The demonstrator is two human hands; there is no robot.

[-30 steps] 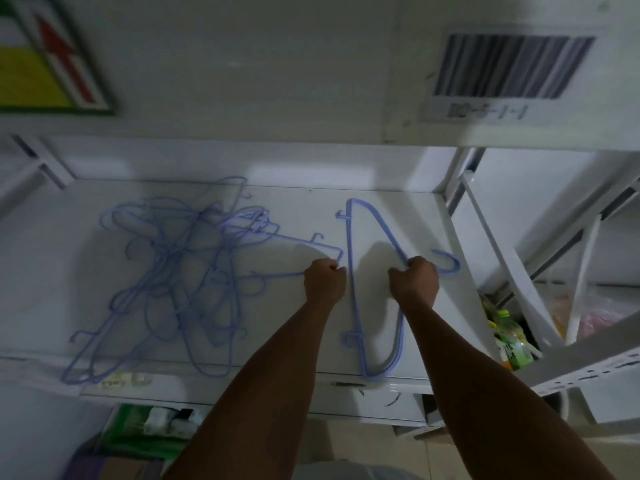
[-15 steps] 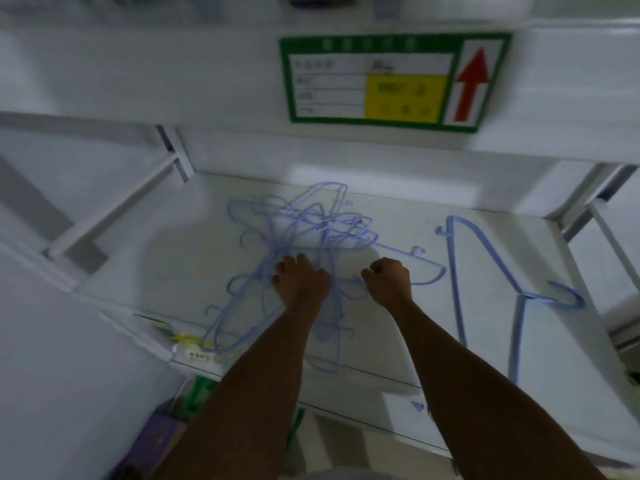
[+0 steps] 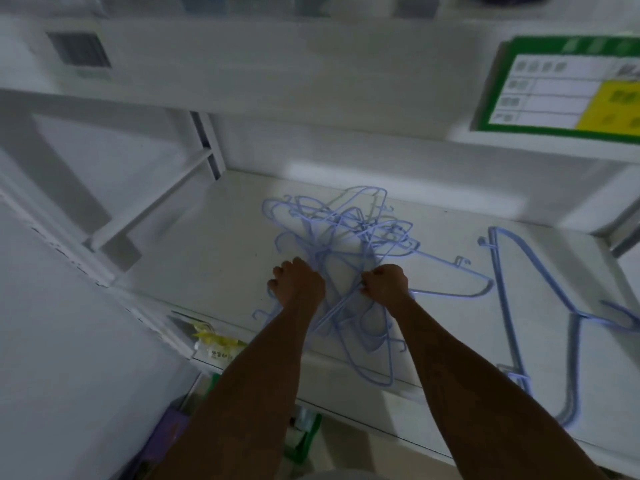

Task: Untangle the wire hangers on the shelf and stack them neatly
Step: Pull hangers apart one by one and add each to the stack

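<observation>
White shelf (image 3: 214, 271), 1 level in view. Tangle of hangers (image 3: 341, 237): pale blue wire, heaped mid-shelf, several loops reaching the shelf's front edge. Separate hanger (image 3: 512, 271): same blue, flat on the shelf, right of the tangle, apart from it. Left hand (image 3: 299, 284): at the tangle's near left side, fingers curled closed on its wires. Right hand (image 3: 386, 284): at the tangle's near right side, fingertips pinched on a wire. Green-bordered label (image 3: 561, 86): on the beam above the shelf, text blurred.

One tangled pile of hangers (image 3: 343, 244), count unclear, one separate hanger (image 3: 512, 289), two hands.
</observation>
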